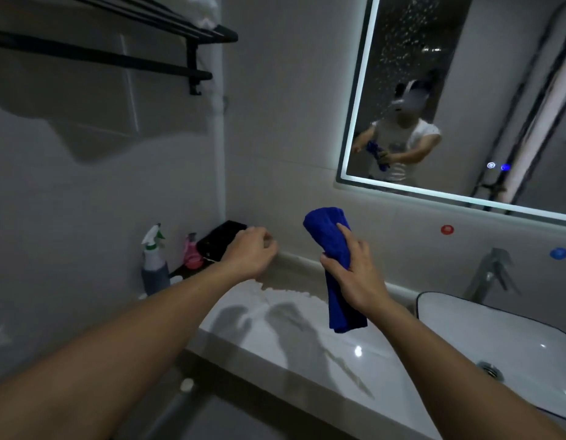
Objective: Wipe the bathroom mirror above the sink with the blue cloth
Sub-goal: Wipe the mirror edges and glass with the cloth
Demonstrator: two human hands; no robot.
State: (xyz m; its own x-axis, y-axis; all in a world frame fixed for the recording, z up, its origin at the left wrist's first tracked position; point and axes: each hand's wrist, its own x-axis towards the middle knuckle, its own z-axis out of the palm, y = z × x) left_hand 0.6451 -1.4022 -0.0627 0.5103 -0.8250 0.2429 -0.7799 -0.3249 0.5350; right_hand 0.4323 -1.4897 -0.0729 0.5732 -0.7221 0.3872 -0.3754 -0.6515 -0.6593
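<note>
Here the right hand (pixel 354 277) grips the blue cloth (pixel 330 231) around its middle, and the cloth's ends stick out above and below the fingers. The mirror (pixel 465 90) hangs above and to the right of that hand, apart from the cloth. The left hand (pixel 250 252), nearby, is curled and holds nothing.

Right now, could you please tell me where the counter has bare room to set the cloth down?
The counter lies bare between its back left corner and the sink basin, below the blue cloth held in the right hand. That corner is crowded: the spray bottle, pink bottle and black tray stand close together.
</note>
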